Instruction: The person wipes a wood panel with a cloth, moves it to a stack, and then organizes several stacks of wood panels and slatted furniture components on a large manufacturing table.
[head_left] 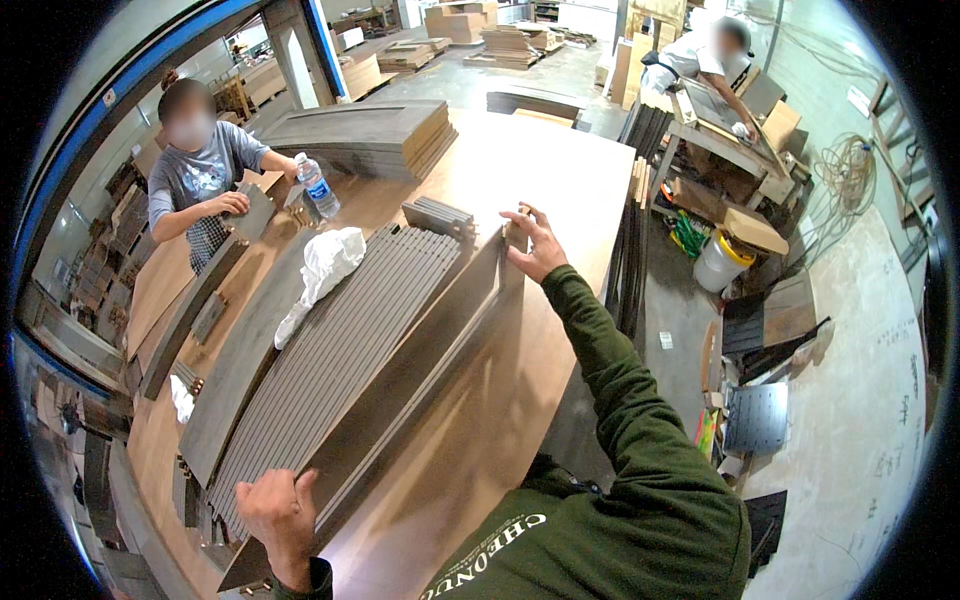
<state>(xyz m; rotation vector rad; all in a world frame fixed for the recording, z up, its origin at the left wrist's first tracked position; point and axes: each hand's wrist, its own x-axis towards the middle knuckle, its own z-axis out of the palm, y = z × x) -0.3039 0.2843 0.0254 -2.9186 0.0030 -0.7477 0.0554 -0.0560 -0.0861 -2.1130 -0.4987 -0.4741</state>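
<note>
A long grey-brown board (400, 400) stands on its edge across the worktable (500, 400). At its near end my left hand (277, 512) is closed over the upper edge, fingers curled and thumb up. My right hand (537, 247) grips the far end between thumb and fingers; a small light-brown piece or end face (515, 236) shows there. Left of this board, a row of similar grey strips (340, 350) is packed tightly side by side. A short stack of grey pieces (438, 216) lies at the row's far end. A crumpled white cloth (325, 270) rests on the row's left side.
Across the table a person (205, 165) handles a grey block (255, 210) beside a water bottle (317, 185). Stacked grey panels (360, 135) lie at the far left. Another person (700, 60) leans over a bench (715, 110) at right. A white bucket (722, 262) stands on the floor.
</note>
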